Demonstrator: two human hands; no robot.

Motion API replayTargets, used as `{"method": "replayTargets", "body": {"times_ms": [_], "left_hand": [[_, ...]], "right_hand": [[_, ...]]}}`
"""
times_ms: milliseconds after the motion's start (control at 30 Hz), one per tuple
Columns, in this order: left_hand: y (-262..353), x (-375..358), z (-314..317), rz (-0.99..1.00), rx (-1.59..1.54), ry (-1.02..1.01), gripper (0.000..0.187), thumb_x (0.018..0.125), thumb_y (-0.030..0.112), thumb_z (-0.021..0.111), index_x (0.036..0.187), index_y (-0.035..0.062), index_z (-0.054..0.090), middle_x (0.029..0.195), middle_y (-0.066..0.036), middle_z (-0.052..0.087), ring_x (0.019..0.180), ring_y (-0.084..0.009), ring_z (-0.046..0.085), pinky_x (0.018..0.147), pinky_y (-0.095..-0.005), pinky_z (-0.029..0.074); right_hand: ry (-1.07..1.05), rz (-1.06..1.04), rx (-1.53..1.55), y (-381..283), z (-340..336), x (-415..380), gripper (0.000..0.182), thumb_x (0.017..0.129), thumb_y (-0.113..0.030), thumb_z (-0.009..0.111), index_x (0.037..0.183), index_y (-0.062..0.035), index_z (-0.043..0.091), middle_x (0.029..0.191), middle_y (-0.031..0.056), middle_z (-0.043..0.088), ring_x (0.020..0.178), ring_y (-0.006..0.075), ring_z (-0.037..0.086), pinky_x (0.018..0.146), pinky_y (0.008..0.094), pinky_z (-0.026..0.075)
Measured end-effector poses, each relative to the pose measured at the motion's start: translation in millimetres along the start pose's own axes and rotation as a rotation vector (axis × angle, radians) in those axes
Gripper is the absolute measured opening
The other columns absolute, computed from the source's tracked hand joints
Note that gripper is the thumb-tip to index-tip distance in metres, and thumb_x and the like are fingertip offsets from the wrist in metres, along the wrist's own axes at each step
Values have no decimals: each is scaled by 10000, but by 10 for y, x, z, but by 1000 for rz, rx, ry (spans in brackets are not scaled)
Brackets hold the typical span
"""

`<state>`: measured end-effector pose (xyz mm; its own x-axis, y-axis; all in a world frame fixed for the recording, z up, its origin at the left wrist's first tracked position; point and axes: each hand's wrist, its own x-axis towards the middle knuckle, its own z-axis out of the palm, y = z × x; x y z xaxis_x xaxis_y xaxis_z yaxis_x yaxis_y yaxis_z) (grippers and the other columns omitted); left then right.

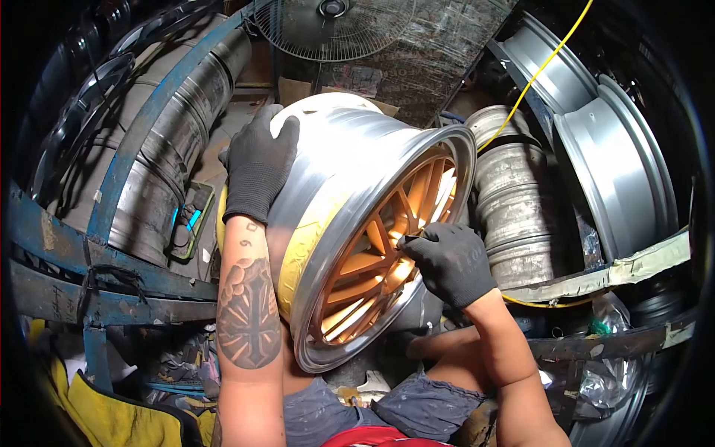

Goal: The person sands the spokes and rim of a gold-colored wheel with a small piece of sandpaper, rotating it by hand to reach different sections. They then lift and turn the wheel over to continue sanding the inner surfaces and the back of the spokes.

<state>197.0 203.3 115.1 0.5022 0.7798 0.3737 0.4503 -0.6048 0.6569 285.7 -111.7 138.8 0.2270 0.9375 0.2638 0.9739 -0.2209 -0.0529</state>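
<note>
A car wheel rim (339, 179) with a polished silver barrel and copper-coloured spokes (363, 262) stands tilted in front of my lap. Yellow tape (304, 238) runs around part of its barrel. My left hand (261, 153), in a dark grey knitted glove, grips the rim's far-left edge, thumb on the silver side; its other fingertips are partly hidden. Over the spokes, near the hub, my gloved right hand (450, 261) is closed, with its thumb and finger pinched together. What lies in that pinch, if anything, is hidden by the glove.
Blue metal racks hold stacked wheel barrels (149, 201) on the left and more barrels (514, 201) on the right. Silver rims (618, 171) lean at far right. A fan (331, 26) stands ahead, a yellow cable (547, 63) hangs at right, and yellow cloth (112, 413) lies lower left.
</note>
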Motion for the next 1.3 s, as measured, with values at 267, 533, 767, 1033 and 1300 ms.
{"method": "replayTargets", "body": {"times_ms": [267, 533, 767, 1033, 1300], "left_hand": [[40, -22, -32, -13, -1, -33, 530, 949, 484, 546, 1311, 113, 656, 1215, -181, 726, 1187, -369, 652, 1064, -552, 351], [127, -37, -84, -22, 1, -82, 533, 968, 480, 575, 1342, 107, 647, 1344, -159, 668, 1267, -338, 612, 1108, -510, 368], [78, -16, -47, 11, -47, -35, 463, 967, 408, 612, 1281, 72, 666, 1237, -200, 698, 1173, -379, 651, 1017, -450, 483], [63, -16, -11, 28, -52, -24, 466, 963, 401, 617, 1280, 63, 666, 1237, -218, 699, 1164, -390, 657, 1009, -449, 487], [-100, 41, 128, 71, -64, 12, 495, 953, 473, 592, 1315, 143, 660, 1184, -216, 723, 1154, -408, 655, 1034, -559, 400]], "right_hand": [[172, -12, 12, -79, -182, -109, 296, 780, -42, 724, 1048, -162, 769, 746, 40, 568, 726, 282, 606, 660, 400, 437], [92, 3, -32, -48, 40, -67, 219, 782, -94, 709, 990, -163, 708, 807, 80, 572, 721, 300, 604, 653, 441, 463], [45, 31, -44, -71, -5, -42, 142, 822, -134, 690, 957, -171, 717, 802, 78, 592, 743, 301, 629, 665, 438, 474], [63, 33, -86, -81, -111, -103, 163, 801, -135, 712, 961, -167, 722, 792, 63, 603, 734, 302, 627, 665, 437, 471], [67, 126, -80, -162, -311, -385, 275, 853, -171, 707, 1126, -199, 698, 801, 73, 613, 753, 310, 643, 648, 440, 469]]}}
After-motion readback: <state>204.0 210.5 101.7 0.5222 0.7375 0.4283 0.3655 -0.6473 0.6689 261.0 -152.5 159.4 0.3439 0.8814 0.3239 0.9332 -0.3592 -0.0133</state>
